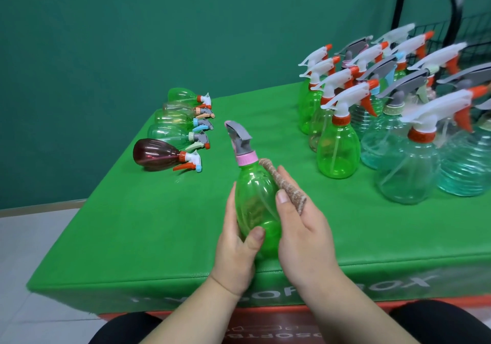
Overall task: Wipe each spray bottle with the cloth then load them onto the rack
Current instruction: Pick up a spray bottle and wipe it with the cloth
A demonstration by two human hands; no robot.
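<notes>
The left hand grips the lower body of a green spray bottle, thumb across the front and fingers round the left side. It holds the bottle tilted, the pink collar and grey trigger head pointing away, above the near middle of the green table. The right hand pinches a brown cloth between thumb and fairly straight fingers and presses it along the bottle's right shoulder, up to just below the collar. Five bottles lie on their sides in a row close to the table's far left edge, nozzles pointing right, the dark brown one nearest. A crowded group of upright bottles fills the right side, reaching to the far edge. Between the row and the group runs a wide bare strip of tabletop, and the near edge in front of the hands is bare too. A black wire rack stands beyond the table's far right corner.
</notes>
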